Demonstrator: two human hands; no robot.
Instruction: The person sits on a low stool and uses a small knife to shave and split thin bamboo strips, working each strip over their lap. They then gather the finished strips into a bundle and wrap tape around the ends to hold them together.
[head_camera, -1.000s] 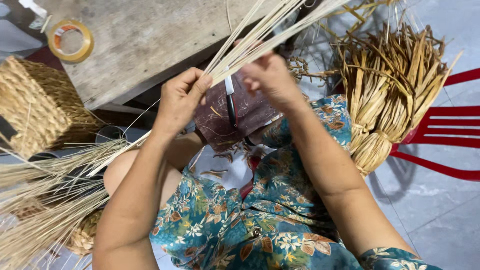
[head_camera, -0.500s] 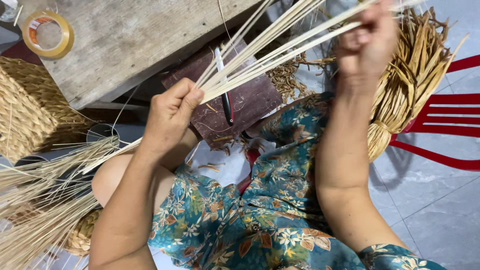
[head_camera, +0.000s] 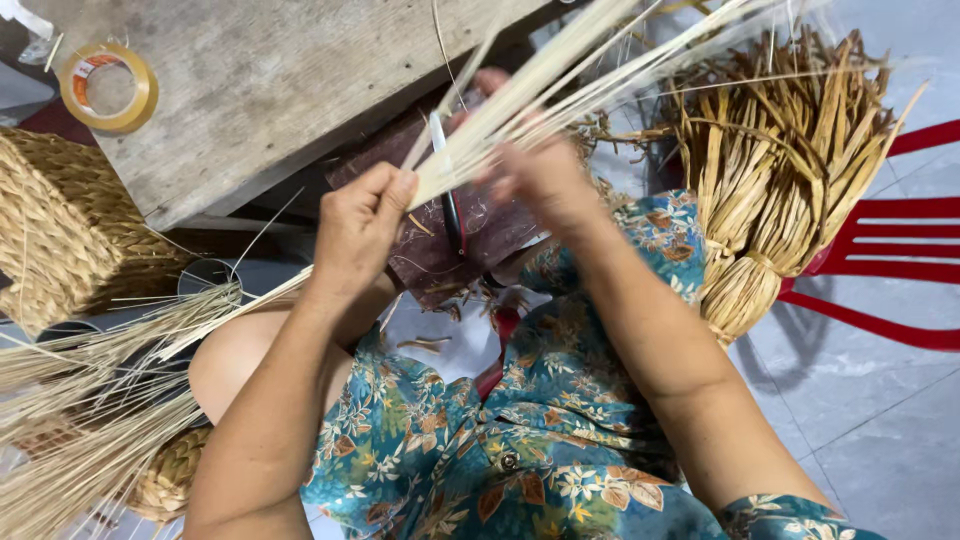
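Pale reed strips (head_camera: 560, 85) fan up and to the right from between our two hands, above our lap and the dark brown mat (head_camera: 470, 215) lying there. Our left hand (head_camera: 362, 228) pinches the lower ends of the strips between thumb and curled fingers, closed tight on them. Our right hand (head_camera: 545, 180) is blurred; it sits just beside the left, against the same bundle, and its fingers seem wrapped around the strips, though we cannot tell how firmly. A slim dark blade with a light tip (head_camera: 447, 185) lies on the mat, under the strips, between the hands.

Beyond the mat we see a worn grey wooden board (head_camera: 270, 90) with a roll of yellowish tape (head_camera: 108, 88) resting on its left end. A woven basket (head_camera: 60, 225) stands to our left, and below it loose pale straw (head_camera: 90, 420) spreads across our knee. To our right a tied sheaf of coarse brown dried leaves (head_camera: 780, 190) leans against a red plastic chair (head_camera: 900, 270) on the grey tiled floor (head_camera: 880, 430).
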